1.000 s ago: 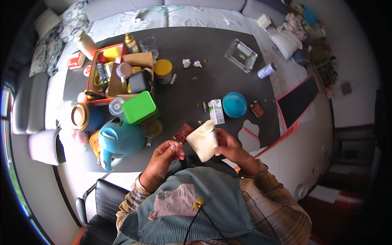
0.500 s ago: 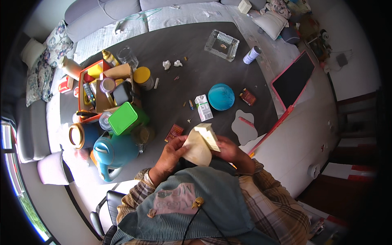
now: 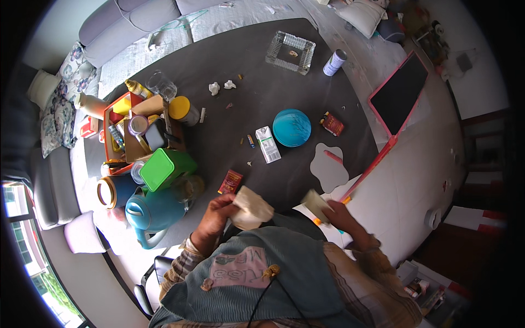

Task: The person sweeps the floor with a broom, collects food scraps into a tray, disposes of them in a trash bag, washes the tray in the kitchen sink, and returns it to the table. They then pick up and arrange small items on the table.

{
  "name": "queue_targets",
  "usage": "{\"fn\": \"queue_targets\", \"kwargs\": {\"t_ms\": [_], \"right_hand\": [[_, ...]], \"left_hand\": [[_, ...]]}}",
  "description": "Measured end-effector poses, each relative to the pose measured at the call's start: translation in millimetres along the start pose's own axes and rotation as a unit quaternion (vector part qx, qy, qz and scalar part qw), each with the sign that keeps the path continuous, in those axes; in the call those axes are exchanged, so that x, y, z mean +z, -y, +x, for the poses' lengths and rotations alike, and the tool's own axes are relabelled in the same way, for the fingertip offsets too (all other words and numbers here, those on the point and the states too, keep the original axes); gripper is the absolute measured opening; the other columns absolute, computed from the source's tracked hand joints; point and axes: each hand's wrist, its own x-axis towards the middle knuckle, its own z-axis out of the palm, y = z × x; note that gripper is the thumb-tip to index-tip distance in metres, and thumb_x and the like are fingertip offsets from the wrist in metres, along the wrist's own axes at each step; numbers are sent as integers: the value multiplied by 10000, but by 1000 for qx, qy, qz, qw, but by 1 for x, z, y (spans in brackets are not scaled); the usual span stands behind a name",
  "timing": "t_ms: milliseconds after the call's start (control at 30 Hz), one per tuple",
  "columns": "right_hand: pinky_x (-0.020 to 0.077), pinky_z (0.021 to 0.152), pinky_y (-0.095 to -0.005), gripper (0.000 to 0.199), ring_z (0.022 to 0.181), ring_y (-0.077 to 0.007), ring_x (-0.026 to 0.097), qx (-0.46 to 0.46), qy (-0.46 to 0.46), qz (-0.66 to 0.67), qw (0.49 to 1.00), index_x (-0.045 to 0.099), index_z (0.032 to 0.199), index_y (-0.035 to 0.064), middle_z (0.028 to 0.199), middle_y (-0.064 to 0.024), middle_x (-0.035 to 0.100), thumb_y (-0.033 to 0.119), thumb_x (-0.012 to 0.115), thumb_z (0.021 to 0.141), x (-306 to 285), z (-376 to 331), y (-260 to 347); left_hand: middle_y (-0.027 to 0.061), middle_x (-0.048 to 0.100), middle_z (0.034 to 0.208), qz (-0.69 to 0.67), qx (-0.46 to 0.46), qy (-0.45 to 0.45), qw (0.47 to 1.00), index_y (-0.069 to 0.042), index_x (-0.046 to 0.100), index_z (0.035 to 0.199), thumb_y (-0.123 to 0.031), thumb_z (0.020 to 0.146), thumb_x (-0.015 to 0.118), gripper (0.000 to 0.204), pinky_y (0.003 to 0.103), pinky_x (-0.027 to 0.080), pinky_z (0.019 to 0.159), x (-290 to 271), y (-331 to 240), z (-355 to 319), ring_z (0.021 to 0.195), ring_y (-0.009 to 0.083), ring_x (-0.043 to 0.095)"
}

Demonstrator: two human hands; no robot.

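Low over the table's near edge, my left hand (image 3: 212, 220) is closed on a cream, soft-looking piece (image 3: 252, 209), creased and roughly square; cloth or paper, I cannot tell. To the right, my right hand (image 3: 345, 220) grips a small pale-yellow box (image 3: 315, 205), tilted and slightly blurred by motion. A gap separates the box from the cream piece. Just beyond my left hand lies a red packet (image 3: 230, 181). Past my right hand, a grey wavy-edged mat (image 3: 329, 172) carries a small red strip (image 3: 333, 157).
A white carton (image 3: 268, 145) stands beside a blue round lid or bowl (image 3: 291, 128). Left are a blue kettle (image 3: 147, 210), a green-lidded canister (image 3: 158, 169) and a crowded orange box (image 3: 112, 109). Farther off are a glass ashtray (image 3: 291, 52) and a can (image 3: 334, 63). A pink-framed board (image 3: 399, 93) leans right.
My hands have drawn apart. The pale-yellow box has moved away from the cream piece, right and slightly down, in my right hand. The cream piece has shifted left and turned in my left hand.
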Motion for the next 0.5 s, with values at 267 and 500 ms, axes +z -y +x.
{"fn": "queue_targets", "kwargs": {"t_ms": [267, 500], "right_hand": [[488, 788, -384, 480, 936, -255, 602, 93, -89, -398, 908, 533, 1130, 24, 1046, -173, 591, 320, 653, 772, -66, -63, -85], [487, 699, -421, 572, 843, -360, 592, -234, -280, -184, 913, 487, 1098, -49, 948, -209, 598, 394, 650, 776, 44, 107, 102]], "left_hand": [[61, 642, 847, -73, 23, -98, 992, -24, 608, 873, -21, 765, 500, 153, 261, 463, 748, -35, 22, -22, 777, 146, 599], [71, 637, 873, -94, 32, -95, 991, -11, 592, 898, 5, 777, 476, 169, 269, 469, 770, -39, 35, -33, 806, 152, 598]]}}
